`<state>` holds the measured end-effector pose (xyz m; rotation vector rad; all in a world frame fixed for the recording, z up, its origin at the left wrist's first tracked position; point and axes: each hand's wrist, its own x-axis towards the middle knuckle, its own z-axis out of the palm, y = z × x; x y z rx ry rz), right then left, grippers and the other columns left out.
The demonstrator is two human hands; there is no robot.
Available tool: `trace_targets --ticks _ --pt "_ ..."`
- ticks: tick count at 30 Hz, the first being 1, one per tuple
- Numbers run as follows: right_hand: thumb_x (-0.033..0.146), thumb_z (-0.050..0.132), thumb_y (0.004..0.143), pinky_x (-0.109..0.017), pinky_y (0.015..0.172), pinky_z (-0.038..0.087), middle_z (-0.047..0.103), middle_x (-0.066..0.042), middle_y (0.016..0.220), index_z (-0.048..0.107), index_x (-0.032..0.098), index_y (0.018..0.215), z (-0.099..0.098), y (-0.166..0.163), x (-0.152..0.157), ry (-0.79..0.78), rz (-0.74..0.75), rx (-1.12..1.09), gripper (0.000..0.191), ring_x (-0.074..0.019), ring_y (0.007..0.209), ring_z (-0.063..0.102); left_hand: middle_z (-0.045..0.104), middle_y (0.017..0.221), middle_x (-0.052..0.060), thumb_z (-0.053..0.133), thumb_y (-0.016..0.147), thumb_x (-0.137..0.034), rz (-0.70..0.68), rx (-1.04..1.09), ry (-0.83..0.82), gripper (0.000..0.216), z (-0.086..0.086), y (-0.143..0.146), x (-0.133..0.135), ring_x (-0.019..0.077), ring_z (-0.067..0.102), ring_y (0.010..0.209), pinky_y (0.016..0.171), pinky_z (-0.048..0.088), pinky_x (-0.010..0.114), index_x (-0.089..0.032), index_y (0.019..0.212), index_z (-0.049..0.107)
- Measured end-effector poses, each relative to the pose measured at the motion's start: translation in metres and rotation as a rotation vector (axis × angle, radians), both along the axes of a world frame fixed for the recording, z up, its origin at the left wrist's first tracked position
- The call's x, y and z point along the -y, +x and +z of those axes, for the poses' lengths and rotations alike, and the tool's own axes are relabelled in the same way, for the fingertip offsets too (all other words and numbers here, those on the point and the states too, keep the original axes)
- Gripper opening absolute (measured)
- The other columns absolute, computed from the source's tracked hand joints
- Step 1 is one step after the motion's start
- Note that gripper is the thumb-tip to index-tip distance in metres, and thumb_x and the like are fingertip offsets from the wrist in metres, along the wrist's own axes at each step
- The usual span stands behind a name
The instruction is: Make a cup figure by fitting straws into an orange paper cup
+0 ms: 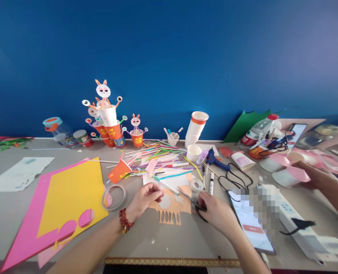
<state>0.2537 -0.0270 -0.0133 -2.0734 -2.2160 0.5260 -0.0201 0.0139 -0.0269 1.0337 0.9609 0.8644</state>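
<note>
My right hand [216, 211] is closed round the black handles of a pair of scissors [187, 195], whose blades point up and left over orange paper. My left hand [147, 198], a red bead bracelet at its wrist, is curled with thumb against fingers; whatever is in the pinch is hidden or too small to name. Just beyond its fingers lies a white marker with a teal end [169, 186]. Under both hands is the cut orange paper [169, 217], with a row of leaf-shaped slots along its near edge. A pale paper disc [165, 202] lies on it.
Yellow card [74, 194] and a tape ring [113, 197] lie left. Behind are straws [163, 156] and rabbit-topped cups [109, 125]. A blue glue gun [217, 160], a phone [251, 220] and a power strip [297, 224] stand right, near another person's hand [314, 175].
</note>
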Motion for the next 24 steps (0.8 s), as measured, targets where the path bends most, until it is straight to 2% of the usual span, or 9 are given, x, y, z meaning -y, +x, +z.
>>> trace_targets --ticks 6,8,11,15,17,19,22,24 --pt "0.029 0.065 0.076 -0.024 0.051 0.022 0.064 0.001 0.075 0.051 0.021 0.072 0.000 -0.001 -0.007 -0.001 -0.035 0.044 0.016 -0.0166 0.062 0.058 0.066 0.076 0.002 0.076 0.072 -0.043 0.003 0.011 -0.023 0.032 -0.005 0.002 0.002 0.0112 0.060 0.064 0.066 0.049 0.024 -0.015 0.077 0.061" --pt "0.027 0.066 0.074 -0.024 0.051 0.023 0.064 0.001 0.072 0.053 0.021 0.072 -0.001 0.000 -0.009 -0.031 -0.025 0.022 0.014 -0.0169 0.063 0.059 0.065 0.075 0.001 0.076 0.071 -0.043 -0.002 0.008 -0.021 0.033 -0.006 0.002 0.002 0.0113 0.060 0.064 0.066 0.049 0.024 -0.015 0.078 0.061" --pt "0.023 0.066 0.071 -0.024 0.053 0.027 0.065 0.002 0.071 0.057 0.022 0.073 0.001 0.004 -0.009 -0.057 0.037 -0.036 0.009 -0.0171 0.066 0.060 0.064 0.074 0.001 0.076 0.071 -0.044 -0.012 -0.007 0.000 0.033 -0.007 0.003 0.003 0.0117 0.060 0.064 0.067 0.049 0.025 -0.015 0.078 0.060" --pt "0.032 0.067 0.075 -0.024 0.055 0.032 0.066 0.002 0.069 0.061 0.022 0.073 0.016 0.005 -0.011 -0.059 0.120 -0.163 0.011 -0.0173 0.064 0.061 0.064 0.076 0.002 0.072 0.075 -0.046 -0.026 -0.054 0.053 0.033 -0.012 0.003 0.003 0.0116 0.059 0.064 0.066 0.049 0.026 -0.015 0.079 0.059" --pt "0.038 0.061 0.082 -0.024 0.055 0.035 0.066 0.001 0.067 0.062 0.023 0.075 0.024 0.006 -0.018 0.023 0.067 -0.226 0.017 -0.0176 0.062 0.061 0.064 0.074 0.002 0.073 0.074 -0.045 -0.037 -0.095 0.097 0.033 -0.016 0.004 0.004 0.0118 0.058 0.063 0.064 0.047 0.025 -0.015 0.078 0.060" --pt "0.043 0.056 0.085 -0.026 0.056 0.038 0.066 0.000 0.069 0.061 0.023 0.079 0.028 0.010 -0.032 0.172 -0.047 -0.282 0.022 -0.0179 0.061 0.060 0.062 0.072 0.001 0.073 0.075 -0.044 -0.050 -0.142 0.153 0.031 -0.019 0.005 0.006 0.0122 0.057 0.062 0.061 0.045 0.024 -0.015 0.077 0.060" --pt "0.050 0.058 0.081 -0.029 0.061 0.044 0.068 -0.004 0.083 0.059 0.022 0.093 0.025 0.023 -0.065 0.426 -0.284 -0.416 0.031 -0.0181 0.064 0.060 0.062 0.073 0.002 0.072 0.077 -0.039 -0.057 -0.209 0.255 0.025 -0.021 0.008 0.010 0.0136 0.056 0.066 0.063 0.043 0.024 -0.016 0.076 0.063" --pt "0.051 0.060 0.077 -0.030 0.065 0.046 0.067 -0.008 0.102 0.055 0.019 0.107 0.016 0.033 -0.091 0.521 -0.397 -0.485 0.044 -0.0186 0.070 0.062 0.063 0.075 0.002 0.070 0.078 -0.037 -0.063 -0.238 0.320 0.021 -0.019 0.009 0.013 0.0148 0.056 0.070 0.066 0.043 0.025 -0.016 0.075 0.065"
